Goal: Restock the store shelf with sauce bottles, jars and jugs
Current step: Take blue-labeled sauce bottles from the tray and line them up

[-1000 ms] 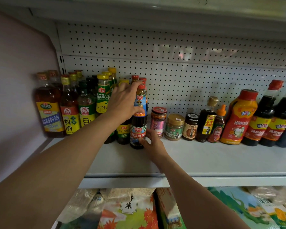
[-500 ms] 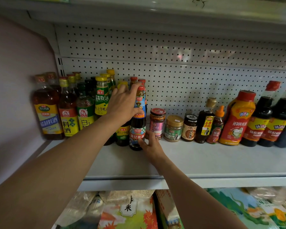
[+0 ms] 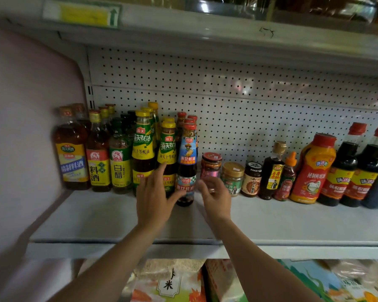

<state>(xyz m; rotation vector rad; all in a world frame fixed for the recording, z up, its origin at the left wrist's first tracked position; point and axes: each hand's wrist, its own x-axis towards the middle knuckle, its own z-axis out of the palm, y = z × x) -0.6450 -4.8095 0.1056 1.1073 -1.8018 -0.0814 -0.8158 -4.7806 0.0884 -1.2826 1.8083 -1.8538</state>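
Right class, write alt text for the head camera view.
Two open hands, left hand and right hand, flank a red-capped sauce bottle standing on a white shelf. Bottles and three jars line the pegboard back.

You face a white metal shelf [image 3: 292, 225] backed by a pegboard panel [image 3: 249, 101] dotted with holes. At nine o'clock stands a pale pink side wall [image 3: 20, 127]. At twelve, an upper shelf [image 3: 205, 38] carries a yellow price label [image 3: 83, 15]. The light is dim.
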